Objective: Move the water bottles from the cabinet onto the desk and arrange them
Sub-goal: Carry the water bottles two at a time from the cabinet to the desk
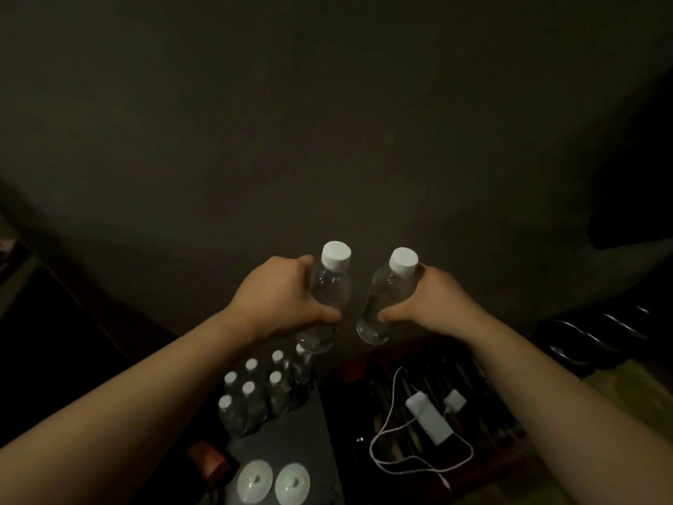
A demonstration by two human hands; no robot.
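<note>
Left hand: your left hand (282, 298) has its fingers curled round a clear bottle (324, 304), held in the air.
Right hand: your right hand (429, 304) grips a second bottle (388, 297) the same way.
Below: a group of bottles (255, 391) stands on a dark surface (302, 435); their bodies are hard to see.
Dim parts: the white charger and cable (429, 417) lie right of them; what is under them is unclear.
</note>
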